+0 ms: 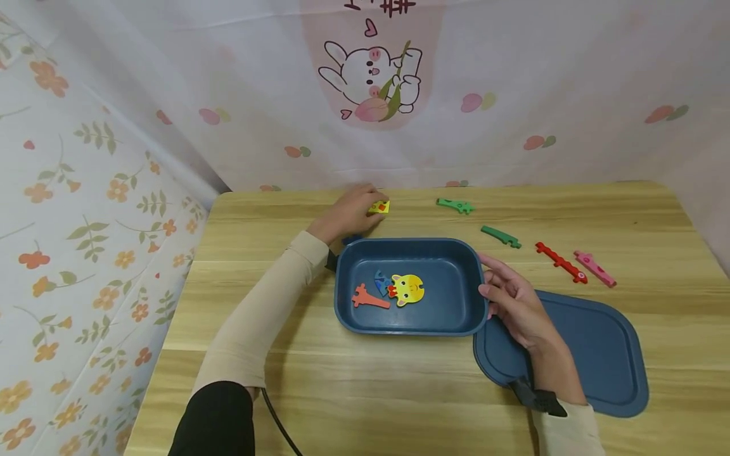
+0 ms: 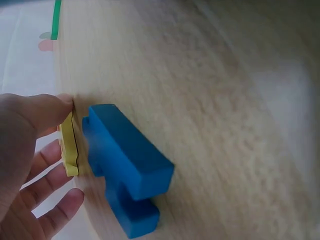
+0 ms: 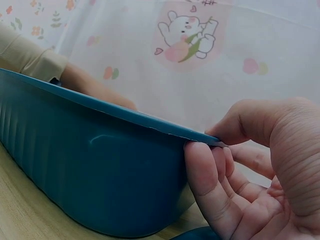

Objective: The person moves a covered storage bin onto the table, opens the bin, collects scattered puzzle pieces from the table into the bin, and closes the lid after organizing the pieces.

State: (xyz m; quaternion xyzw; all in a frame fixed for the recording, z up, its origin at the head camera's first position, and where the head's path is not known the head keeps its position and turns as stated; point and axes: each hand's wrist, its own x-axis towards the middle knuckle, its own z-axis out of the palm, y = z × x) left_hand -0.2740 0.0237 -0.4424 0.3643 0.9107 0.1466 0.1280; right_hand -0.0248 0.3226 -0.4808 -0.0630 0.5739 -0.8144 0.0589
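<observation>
The left hand [image 1: 350, 212] is pinching the yellow piece [image 2: 70, 145] between thumb and fingers near the far edge of the table [image 1: 371, 392]; whether the piece is touching the wood isn't showing clearly. A blue piece [image 2: 127, 155] is lying just beside it. The right hand [image 1: 516, 310] is gripping the rim of the box [image 1: 453, 291] at its right end. Inside, an orange piece [image 1: 371, 299], a blue bit [image 1: 380, 284] and a giraffe head [image 1: 408, 289] are lying mostly left of middle. Working well here probably means squaring the pinch on the thin edges, avoiding nudging the blue piece, and steadying the rim without tilting the box.
</observation>
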